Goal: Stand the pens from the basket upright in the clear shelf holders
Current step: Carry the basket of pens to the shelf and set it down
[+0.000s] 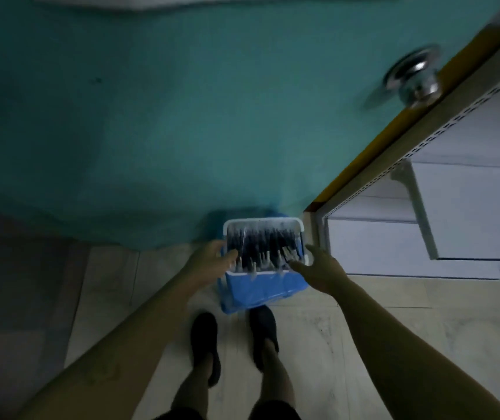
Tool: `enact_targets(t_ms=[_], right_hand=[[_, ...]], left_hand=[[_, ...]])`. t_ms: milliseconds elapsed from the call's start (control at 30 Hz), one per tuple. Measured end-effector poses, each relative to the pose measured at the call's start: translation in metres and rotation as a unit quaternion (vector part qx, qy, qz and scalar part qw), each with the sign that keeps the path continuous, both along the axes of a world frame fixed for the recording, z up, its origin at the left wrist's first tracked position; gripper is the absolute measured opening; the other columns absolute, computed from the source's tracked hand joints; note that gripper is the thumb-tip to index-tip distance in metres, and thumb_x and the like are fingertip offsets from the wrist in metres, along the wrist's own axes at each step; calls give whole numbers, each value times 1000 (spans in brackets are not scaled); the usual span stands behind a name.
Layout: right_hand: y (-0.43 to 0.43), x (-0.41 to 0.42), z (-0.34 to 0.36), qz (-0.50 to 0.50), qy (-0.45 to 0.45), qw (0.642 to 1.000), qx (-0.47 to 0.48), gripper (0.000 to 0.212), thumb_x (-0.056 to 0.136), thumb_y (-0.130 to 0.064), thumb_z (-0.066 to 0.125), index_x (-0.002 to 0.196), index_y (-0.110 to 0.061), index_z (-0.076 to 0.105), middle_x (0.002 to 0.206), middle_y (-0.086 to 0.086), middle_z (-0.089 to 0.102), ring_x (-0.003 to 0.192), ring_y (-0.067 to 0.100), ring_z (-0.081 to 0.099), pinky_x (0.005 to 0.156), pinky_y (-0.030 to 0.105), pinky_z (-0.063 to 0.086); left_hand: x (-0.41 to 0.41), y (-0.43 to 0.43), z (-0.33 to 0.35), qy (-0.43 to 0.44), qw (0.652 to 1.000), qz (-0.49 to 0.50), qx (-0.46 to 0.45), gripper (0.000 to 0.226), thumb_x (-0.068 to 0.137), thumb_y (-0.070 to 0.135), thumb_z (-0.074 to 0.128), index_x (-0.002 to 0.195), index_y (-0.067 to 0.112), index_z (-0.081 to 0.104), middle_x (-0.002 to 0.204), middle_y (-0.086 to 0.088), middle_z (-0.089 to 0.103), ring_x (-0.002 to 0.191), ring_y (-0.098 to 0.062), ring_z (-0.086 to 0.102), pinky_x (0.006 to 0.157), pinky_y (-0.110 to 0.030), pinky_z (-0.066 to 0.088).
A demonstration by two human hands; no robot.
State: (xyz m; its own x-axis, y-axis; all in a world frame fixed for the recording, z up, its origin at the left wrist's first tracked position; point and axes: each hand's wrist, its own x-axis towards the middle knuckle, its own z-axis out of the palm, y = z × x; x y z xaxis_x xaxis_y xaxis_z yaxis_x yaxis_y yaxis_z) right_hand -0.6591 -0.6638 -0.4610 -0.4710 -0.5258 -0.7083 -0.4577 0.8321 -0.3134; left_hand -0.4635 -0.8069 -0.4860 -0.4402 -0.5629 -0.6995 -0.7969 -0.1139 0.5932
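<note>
A white-rimmed basket (300,226) full of dark pens (261,242) rests on top of a blue bin (265,287) on the floor by a teal door. My left hand (212,257) grips the basket's left edge, thumb over the rim. At the basket's right edge my right hand (318,266) has its fingers spread; whether it touches the rim cannot be told. The picture is dim and blurred. No clear shelf holders are in view.
The teal door (151,116) fills the upper view, with a metal knob (415,78) at the upper right. White shelving (455,207) with a perforated upright stands to the right. My two feet in dark shoes (233,338) stand on pale floor tiles just behind the bin.
</note>
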Motion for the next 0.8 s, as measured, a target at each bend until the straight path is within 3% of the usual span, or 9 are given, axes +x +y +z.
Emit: enact_targets(t_ms=[100, 200, 267, 367, 467, 533, 700, 800], right_hand=[[-8, -20, -34, -22, -41, 999, -5, 68, 93, -42, 60, 147, -11, 33, 143, 15, 48, 125, 32, 50, 99, 37, 41], [-11, -41, -66, -69, -88, 994, -11, 65, 93, -39, 60, 145, -9, 34, 143, 18, 47, 123, 33, 50, 98, 41, 42], [-15, -55, -85, -110, -110, 988, -17, 65, 94, -38, 59, 146, -8, 33, 143, 19, 46, 123, 34, 50, 100, 41, 43], [-21, -72, -116, -170, -131, 977, -17, 78, 92, -42, 61, 151, -11, 21, 150, 18, 38, 129, 35, 45, 107, 47, 40], [-25, -82, -137, -195, -161, 967, -10, 73, 95, -38, 58, 150, -7, 22, 148, 17, 40, 126, 31, 47, 100, 39, 40], [-28, -89, -147, -205, -176, 963, -13, 64, 97, -36, 54, 147, -5, 29, 142, 17, 46, 117, 26, 50, 92, 35, 40], [-35, -101, -170, -234, -214, 948, -14, 40, 100, -38, 46, 118, -4, 57, 109, 9, 63, 96, 19, 57, 80, 31, 42], [-36, -106, -176, -234, -226, 946, -15, 29, 100, -38, 46, 103, -10, 54, 92, 2, 58, 85, 14, 53, 73, 29, 40]], left_hand=[[-13, 0, -29, -8, 994, 95, 61, 27, 88, 40, 62, 95, 14, 64, 98, -7, 64, 92, -23, 61, 80, -31, 43], [-30, 2, -50, -22, 979, 178, 94, 36, 92, 36, 61, 118, 11, 64, 118, -5, 61, 107, -24, 59, 96, -37, 46], [-39, 6, -65, -26, 967, 225, 113, 37, 96, 34, 57, 125, 12, 57, 120, 0, 56, 102, -20, 56, 87, -32, 46], [-51, 7, -83, -18, 951, 281, 131, 25, 98, 33, 51, 117, 17, 53, 116, 5, 53, 83, -10, 51, 68, -23, 41], [-59, 4, -97, -23, 938, 317, 139, 18, 99, 41, 47, 102, 24, 51, 104, 10, 49, 87, -11, 49, 77, -26, 39], [-63, 0, -111, -19, 926, 342, 161, 23, 97, 44, 48, 90, 23, 56, 95, 11, 54, 84, -10, 51, 75, -25, 40], [-67, -5, -139, -21, 916, 361, 173, 34, 91, 53, 55, 103, 23, 66, 100, 2, 70, 91, -17, 64, 93, -34, 48], [-72, -9, -148, -19, 911, 374, 172, 31, 94, 47, 52, 97, 20, 67, 87, 1, 69, 79, -17, 64, 74, -29, 52]])
